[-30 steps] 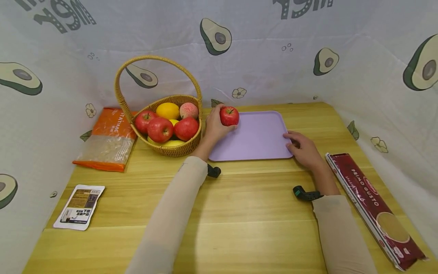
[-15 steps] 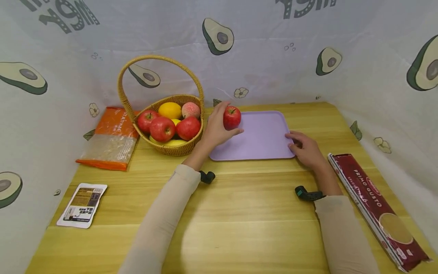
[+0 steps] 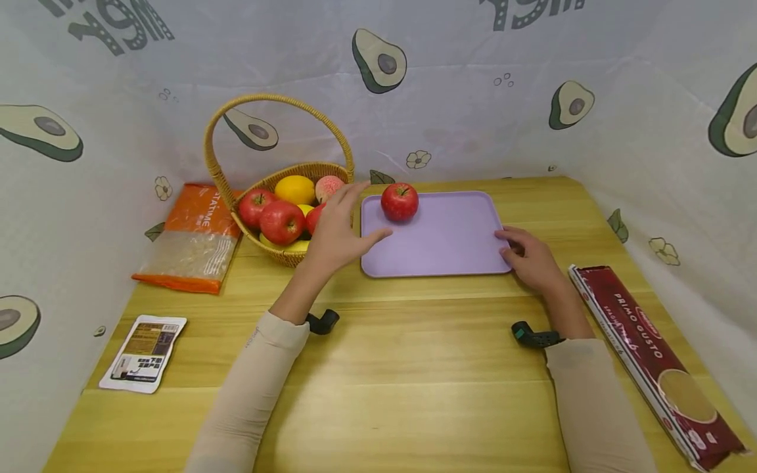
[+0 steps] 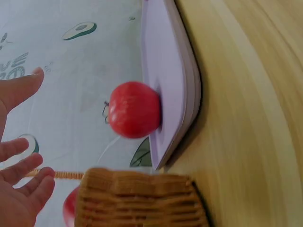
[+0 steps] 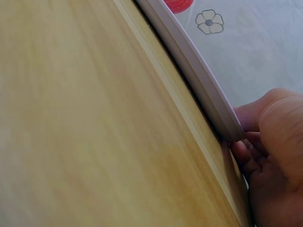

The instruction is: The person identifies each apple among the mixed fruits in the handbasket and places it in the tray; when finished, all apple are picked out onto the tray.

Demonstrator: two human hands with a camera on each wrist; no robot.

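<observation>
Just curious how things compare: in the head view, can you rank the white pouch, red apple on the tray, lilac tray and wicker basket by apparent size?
Largest to smallest:
1. Wicker basket, counting its handle
2. Lilac tray
3. White pouch
4. Red apple on the tray

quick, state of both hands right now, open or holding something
Left hand: open, holding nothing, apart from the red apple on the purple tray.
Right hand: holding the purple tray, its edge pinched between thumb and fingers.
</observation>
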